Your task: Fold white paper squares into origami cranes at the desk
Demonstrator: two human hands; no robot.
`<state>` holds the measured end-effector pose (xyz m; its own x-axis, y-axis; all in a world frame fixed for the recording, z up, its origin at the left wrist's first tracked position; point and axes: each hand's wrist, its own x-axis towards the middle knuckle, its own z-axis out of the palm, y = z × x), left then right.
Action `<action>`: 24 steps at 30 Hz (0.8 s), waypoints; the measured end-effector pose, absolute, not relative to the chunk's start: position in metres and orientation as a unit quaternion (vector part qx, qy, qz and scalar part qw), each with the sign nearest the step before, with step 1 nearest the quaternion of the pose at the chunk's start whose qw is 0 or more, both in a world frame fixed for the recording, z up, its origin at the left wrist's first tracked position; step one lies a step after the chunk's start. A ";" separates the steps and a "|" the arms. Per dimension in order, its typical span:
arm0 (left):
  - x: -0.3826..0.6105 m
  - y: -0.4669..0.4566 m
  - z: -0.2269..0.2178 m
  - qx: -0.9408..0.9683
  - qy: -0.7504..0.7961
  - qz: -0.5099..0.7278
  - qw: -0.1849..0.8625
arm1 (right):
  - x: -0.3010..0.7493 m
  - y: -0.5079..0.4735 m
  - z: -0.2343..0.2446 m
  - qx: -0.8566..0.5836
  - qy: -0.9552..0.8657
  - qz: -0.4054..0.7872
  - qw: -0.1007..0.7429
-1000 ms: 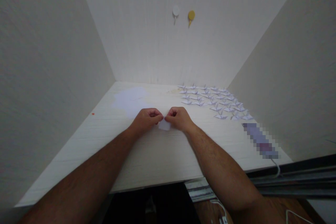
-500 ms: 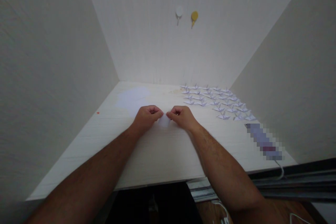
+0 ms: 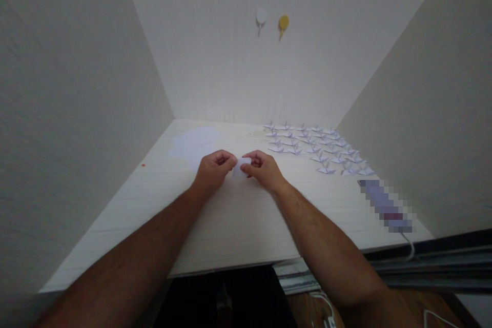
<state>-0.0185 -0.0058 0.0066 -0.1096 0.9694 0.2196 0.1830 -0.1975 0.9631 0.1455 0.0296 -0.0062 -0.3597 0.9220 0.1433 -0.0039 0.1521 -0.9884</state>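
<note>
My left hand (image 3: 212, 170) and my right hand (image 3: 264, 170) meet over the middle of a pale wooden table (image 3: 230, 220). Both pinch a small piece of white paper (image 3: 241, 167) between fingertips, with fingers curled. The paper sits between the two hands, just above the tabletop. A stack of white paper sheets (image 3: 194, 144) lies behind my left hand.
Several folded white paper cranes (image 3: 317, 148) stand in rows at the back right of the table. A blurred-out long object (image 3: 386, 205) with a white cable lies near the right edge. Pale walls close in on three sides; two round hooks (image 3: 272, 20) hang on the back wall.
My hands have drawn closer together and lifted the paper slightly; the fingers now cover more of it. The camera view shifted a little.
</note>
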 end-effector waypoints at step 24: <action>-0.011 -0.006 0.007 0.513 0.538 0.577 0.338 | 0.145 0.033 -0.010 -0.364 -0.595 0.516 0.497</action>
